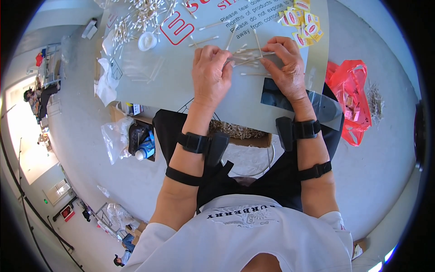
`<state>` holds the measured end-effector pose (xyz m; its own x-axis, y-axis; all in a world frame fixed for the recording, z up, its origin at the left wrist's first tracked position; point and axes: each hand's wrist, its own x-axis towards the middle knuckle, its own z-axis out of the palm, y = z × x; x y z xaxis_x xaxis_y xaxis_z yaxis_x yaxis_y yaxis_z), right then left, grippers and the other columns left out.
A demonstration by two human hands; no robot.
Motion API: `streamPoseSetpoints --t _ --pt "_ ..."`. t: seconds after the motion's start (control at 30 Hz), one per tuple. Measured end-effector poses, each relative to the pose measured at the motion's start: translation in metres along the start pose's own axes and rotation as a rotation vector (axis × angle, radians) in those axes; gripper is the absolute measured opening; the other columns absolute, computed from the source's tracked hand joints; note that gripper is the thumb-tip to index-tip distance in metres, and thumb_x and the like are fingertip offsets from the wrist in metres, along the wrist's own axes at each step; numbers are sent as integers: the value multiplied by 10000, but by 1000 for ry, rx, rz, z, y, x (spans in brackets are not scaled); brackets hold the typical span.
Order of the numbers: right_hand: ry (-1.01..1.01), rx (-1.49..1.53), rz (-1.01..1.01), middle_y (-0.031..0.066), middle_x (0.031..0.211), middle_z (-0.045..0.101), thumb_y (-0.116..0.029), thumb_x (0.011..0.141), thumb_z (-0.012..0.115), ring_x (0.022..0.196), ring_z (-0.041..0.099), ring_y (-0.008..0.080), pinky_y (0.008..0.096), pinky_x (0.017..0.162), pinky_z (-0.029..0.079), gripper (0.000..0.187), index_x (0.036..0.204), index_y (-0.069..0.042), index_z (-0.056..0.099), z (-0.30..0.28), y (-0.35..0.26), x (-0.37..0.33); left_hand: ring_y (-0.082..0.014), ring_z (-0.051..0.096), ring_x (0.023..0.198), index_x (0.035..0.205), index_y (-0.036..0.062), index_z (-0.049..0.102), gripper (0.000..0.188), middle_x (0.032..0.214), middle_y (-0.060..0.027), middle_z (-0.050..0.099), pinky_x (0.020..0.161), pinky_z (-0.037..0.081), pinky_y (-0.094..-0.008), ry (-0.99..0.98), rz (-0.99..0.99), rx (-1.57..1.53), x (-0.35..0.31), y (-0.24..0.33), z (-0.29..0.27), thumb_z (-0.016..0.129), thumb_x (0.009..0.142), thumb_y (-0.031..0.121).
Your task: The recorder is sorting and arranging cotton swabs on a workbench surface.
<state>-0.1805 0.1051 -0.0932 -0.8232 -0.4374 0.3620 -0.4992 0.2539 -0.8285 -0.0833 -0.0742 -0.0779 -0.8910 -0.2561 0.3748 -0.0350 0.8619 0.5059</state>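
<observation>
Several cotton swabs lie loosely side by side between my two hands, above the printed grey tabletop. My left hand is closed, its thumb and fingertips pinching the near ends of these swabs. With thumb and forefinger, my right hand pinches the other end of a swab; its remaining fingers curl above. One single swab stands out at a slant beside the right fingertips. Another loose swab rests just below the bunch. The exact number under the left fingers is hidden.
A heap of swabs and a small white round tub are at the far left. Yellow sachets lie far right. Dark film sits under my right wrist. A red plastic bag hangs right; an open box of swabs stands below the table edge.
</observation>
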Motion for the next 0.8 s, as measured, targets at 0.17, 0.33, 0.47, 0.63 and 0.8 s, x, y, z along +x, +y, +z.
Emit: streamPoseSetpoints --t 0.17,0.33,0.47,0.63,0.8 --pt "-13 -98 -76 74 1025 604 -48 707 712 982 568 282 365 856 490 190 893 -52 676 -1 0 1 -277 549 885 835 74 671 138 892 -59 591 752 468 -376 26 30 -27 12 3 3 733 722 26" --pt "43 -51 -34 79 1010 609 -27 717 689 966 575 284 359 847 486 140 854 -30 660 2 6 -2 -262 551 866 813 64 673 123 854 -43 587 740 471 -369 -71 69 -38 27 4 4 732 712 26" --pt "200 97 116 80 994 620 6 741 665 929 589 267 338 823 481 78 810 -19 638 3 9 -5 -257 559 852 802 56 671 111 808 -47 585 734 479 -371 -178 108 -37 42 9 9 734 711 42" --pt "235 89 128 66 986 629 11 774 667 851 582 205 296 733 482 60 815 -16 633 1 7 -5 -277 575 863 784 58 665 75 815 -62 605 743 487 -384 -342 172 133 54 15 7 719 733 67" --pt "261 122 158 52 975 632 -5 796 681 804 563 158 263 665 471 53 818 -14 632 1 6 -4 -288 583 869 772 51 651 35 816 -74 616 750 491 -401 -381 198 218 54 12 10 679 758 66"
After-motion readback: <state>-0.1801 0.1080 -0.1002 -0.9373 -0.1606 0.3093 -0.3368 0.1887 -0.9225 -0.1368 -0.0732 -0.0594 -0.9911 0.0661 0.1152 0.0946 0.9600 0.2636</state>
